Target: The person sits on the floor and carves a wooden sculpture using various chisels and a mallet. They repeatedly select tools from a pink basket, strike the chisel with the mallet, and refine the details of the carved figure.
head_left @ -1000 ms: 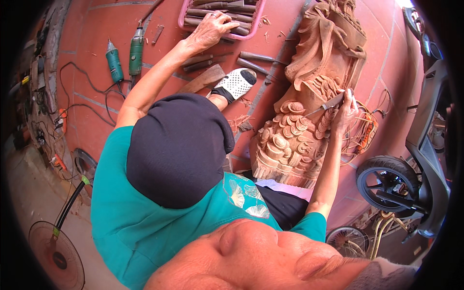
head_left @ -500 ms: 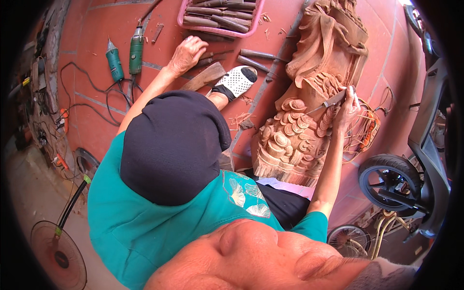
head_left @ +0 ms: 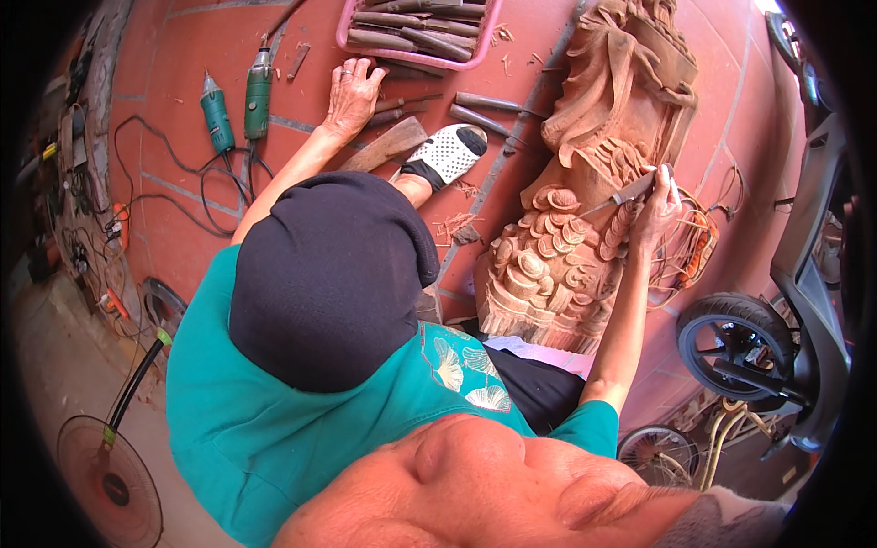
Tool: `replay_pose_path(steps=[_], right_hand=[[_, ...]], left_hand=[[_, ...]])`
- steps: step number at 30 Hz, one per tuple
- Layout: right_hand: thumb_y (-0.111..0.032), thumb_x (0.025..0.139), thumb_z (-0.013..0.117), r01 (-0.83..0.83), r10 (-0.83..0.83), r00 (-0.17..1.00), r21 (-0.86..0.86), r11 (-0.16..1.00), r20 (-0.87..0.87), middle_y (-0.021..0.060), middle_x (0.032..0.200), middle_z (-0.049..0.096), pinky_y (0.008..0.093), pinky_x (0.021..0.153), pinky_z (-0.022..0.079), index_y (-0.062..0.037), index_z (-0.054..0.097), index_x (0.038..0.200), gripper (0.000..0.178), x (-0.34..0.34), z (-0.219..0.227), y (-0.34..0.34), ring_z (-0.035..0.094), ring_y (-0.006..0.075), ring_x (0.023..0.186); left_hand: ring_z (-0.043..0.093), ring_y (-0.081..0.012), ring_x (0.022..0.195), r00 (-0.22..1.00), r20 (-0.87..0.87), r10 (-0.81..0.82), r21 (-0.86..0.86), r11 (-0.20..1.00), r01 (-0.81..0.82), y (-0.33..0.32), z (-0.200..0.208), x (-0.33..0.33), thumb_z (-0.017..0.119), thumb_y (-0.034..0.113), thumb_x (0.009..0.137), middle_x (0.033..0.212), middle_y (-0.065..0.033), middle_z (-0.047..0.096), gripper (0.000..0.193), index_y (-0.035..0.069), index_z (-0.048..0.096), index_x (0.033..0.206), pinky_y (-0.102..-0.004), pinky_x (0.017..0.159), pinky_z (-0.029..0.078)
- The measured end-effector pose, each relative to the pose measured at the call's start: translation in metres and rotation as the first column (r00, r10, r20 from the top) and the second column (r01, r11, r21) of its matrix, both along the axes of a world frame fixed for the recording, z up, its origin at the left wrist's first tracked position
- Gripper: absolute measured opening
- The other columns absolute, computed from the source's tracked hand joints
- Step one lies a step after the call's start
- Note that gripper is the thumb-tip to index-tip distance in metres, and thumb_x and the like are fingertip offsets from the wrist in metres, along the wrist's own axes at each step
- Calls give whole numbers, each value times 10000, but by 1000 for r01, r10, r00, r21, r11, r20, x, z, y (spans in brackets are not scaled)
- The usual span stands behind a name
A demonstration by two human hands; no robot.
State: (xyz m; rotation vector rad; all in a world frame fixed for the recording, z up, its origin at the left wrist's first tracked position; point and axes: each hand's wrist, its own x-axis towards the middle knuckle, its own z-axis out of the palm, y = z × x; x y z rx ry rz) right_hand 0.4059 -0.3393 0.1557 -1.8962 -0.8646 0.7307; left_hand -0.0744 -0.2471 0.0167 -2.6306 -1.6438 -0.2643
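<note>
While I watch from my remote station, clock hours set from mid-view, the right hand lies between 2 and 3 o'clock: fingers closed round the handle of one chisel, blade aimed toward 8 o'clock over the carving; whether its tip touches, I cannot tell. Left hand, 11 o'clock: fingers partly spread and bent, nothing seen in them; touch on floor or tool, cannot tell. Wooden carving, one, folds and coin-like discs in relief: laid on the tiled floor from 1 round to 4 o'clock. Pink basket, 12 o'clock, holding many handled tools. Loose tools, 11 to 12 o'clock, just beside the left hand. Step in hand, my judgement: a lull in cutting, the left side attending to tools near the basket. Next move, my judgement: calls for a light left reach among close-lying handles and a steady right grip, sparing the relief. Brands, labels, writing: none I can read, the green power tools at 10 to 11 o'clock included
</note>
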Motion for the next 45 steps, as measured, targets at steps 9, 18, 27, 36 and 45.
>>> replay_pose_path(steps=[9,18,27,36,45], right_hand=[[-283,1007,581,-11,11,1000,12,1000,4,-56,729,529,224,625,342,-13,736,890,333,-4,3,1,442,50,674],[-289,1006,588,-9,9,1000,14,1000,-9,-48,737,560,218,603,343,-14,735,889,332,1,-1,0,455,45,667],[-303,1003,595,-19,19,999,5,1000,28,-47,731,557,216,594,344,-15,733,889,340,-1,2,0,459,43,658],[-287,1002,598,-5,5,1000,7,1000,-7,-50,719,536,219,592,346,-13,733,887,326,2,-2,0,453,43,656],[-288,1001,596,-7,7,1000,24,1000,-11,-52,727,537,216,604,343,-10,731,892,327,-2,0,0,448,43,667]], left_hand=[[534,-291,1141,994,102,-49,28,999,47,5,-4,9,677,154,851,1187,-110,585,376,83,601,1212,-479,948,399],[558,-330,1107,972,226,-63,-95,992,87,1,-21,7,683,166,873,1184,-117,606,333,101,623,1195,-469,951,421],[577,-389,1046,990,134,54,-423,906,8,23,-6,9,728,149,802,1003,-188,665,404,68,588,1172,-541,900,422],[609,-358,1011,936,311,163,-536,844,31,12,19,18,728,136,825,977,-144,692,362,128,615,1169,-482,883,460],[628,-91,1058,-86,447,890,-579,361,731,28,79,38,664,213,969,1179,-54,693,317,101,618,1262,-262,884,474]])
